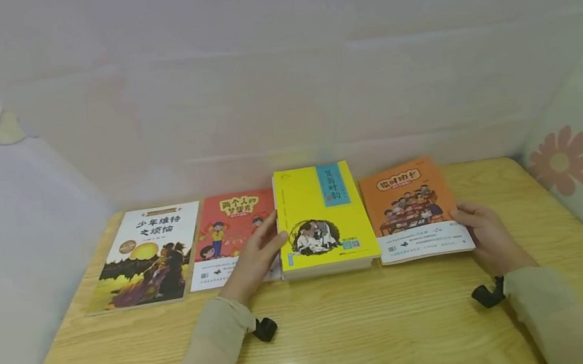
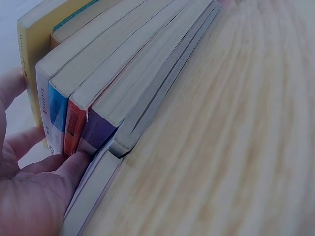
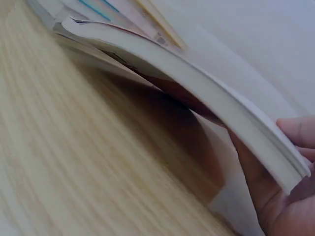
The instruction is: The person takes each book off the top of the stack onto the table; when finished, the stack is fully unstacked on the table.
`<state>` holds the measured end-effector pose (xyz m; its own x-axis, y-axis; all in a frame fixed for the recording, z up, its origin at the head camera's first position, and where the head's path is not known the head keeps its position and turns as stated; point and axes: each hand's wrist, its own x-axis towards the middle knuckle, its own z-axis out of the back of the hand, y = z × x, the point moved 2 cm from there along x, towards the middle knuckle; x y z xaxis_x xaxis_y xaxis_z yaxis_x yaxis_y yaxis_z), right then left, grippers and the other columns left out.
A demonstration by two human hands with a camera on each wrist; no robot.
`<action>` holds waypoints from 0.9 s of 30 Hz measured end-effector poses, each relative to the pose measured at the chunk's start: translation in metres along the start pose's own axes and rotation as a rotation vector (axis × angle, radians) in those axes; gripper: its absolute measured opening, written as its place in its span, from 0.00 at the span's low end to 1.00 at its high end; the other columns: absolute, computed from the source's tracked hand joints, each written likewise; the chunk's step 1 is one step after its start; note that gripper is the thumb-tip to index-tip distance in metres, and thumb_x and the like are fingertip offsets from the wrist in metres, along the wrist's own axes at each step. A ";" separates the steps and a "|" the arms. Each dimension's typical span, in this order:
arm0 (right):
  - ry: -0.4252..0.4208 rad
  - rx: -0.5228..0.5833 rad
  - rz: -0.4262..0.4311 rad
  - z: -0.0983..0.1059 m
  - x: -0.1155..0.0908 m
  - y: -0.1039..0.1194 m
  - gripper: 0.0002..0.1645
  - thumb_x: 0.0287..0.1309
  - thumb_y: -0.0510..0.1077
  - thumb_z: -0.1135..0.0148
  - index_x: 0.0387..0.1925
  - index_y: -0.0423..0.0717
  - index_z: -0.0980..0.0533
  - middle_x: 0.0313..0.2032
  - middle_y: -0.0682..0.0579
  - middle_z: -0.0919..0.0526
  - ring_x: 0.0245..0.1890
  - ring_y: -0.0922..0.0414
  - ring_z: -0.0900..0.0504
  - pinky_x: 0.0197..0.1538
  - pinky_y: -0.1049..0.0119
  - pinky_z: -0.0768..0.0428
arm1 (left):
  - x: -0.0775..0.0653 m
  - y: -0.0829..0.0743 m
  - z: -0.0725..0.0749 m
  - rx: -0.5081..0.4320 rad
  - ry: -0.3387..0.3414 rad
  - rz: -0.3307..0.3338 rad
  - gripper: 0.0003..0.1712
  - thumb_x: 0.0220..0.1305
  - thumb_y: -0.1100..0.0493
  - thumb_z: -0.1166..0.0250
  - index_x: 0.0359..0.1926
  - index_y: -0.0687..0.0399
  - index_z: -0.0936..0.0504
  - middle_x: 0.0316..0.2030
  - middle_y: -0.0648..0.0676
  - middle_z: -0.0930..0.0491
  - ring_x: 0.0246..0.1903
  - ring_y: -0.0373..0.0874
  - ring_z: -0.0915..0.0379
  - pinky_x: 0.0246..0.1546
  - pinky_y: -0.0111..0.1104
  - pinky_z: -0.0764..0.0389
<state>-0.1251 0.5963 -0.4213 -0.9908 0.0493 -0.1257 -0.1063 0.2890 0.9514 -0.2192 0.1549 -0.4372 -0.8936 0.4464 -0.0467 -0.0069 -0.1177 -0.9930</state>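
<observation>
My right hand (image 1: 491, 238) pinches the right edge of an orange-covered book (image 1: 405, 197) with a white lower band. In the right wrist view that book (image 3: 197, 86) bends upward, its held side raised off the table and its far side low beside the stack. My left hand (image 1: 253, 260) rests against the left side of a stack of books topped by a yellow book (image 1: 319, 203). The left wrist view shows its fingers spread along the several spines (image 2: 76, 120). Under that hand lies a red-covered book (image 1: 213, 238), partly hidden.
A book with a dark picture and yellow sun (image 1: 149, 256) lies at the far left of the wooden table (image 1: 331, 338). Pale patterned cloth (image 1: 274, 81) stands behind the books and along both sides.
</observation>
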 end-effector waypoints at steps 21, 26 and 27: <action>-0.135 -0.980 -0.165 -0.017 0.031 0.009 0.33 0.78 0.49 0.53 0.70 0.28 0.37 0.67 0.29 0.31 0.63 0.37 0.28 0.64 0.43 0.27 | -0.001 0.007 0.004 0.034 -0.014 -0.007 0.40 0.68 0.33 0.38 0.77 0.24 0.42 0.74 0.47 0.39 0.73 0.49 0.42 0.72 0.46 0.38; -0.167 -1.198 -0.018 -0.033 0.025 0.030 0.31 0.75 0.47 0.48 0.68 0.27 0.33 0.64 0.26 0.30 0.64 0.30 0.31 0.61 0.34 0.29 | 0.002 0.005 0.004 -0.098 0.032 -0.037 0.39 0.72 0.40 0.38 0.78 0.33 0.43 0.74 0.51 0.39 0.73 0.48 0.42 0.71 0.39 0.36; -0.180 -1.204 0.023 -0.039 0.023 0.032 0.31 0.75 0.46 0.47 0.68 0.28 0.34 0.64 0.26 0.31 0.62 0.30 0.31 0.60 0.34 0.28 | 0.002 0.005 0.004 -0.132 0.045 -0.045 0.39 0.73 0.42 0.39 0.79 0.35 0.43 0.74 0.52 0.39 0.73 0.48 0.42 0.71 0.38 0.37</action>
<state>-0.1547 0.5698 -0.3830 -0.9779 0.2023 -0.0519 -0.1931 -0.7810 0.5939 -0.2230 0.1521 -0.4416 -0.8729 0.4878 -0.0035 0.0152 0.0200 -0.9997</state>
